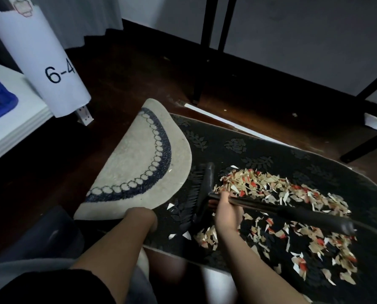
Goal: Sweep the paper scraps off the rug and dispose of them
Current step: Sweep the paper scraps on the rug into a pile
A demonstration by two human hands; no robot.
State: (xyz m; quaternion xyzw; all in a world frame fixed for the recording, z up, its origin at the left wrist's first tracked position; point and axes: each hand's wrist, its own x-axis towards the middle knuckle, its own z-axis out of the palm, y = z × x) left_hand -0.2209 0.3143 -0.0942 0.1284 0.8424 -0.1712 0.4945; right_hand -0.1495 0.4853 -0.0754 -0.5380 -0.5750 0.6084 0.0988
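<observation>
While the pale mat [137, 159] is held folded back by the left hand [142, 217], gripping its edge, apparently to expose the dark rug [238, 148], the brush [202, 189] handle is gripped by the right hand [227, 210]; paper scraps [277, 194] lie heaped beside it.
</observation>
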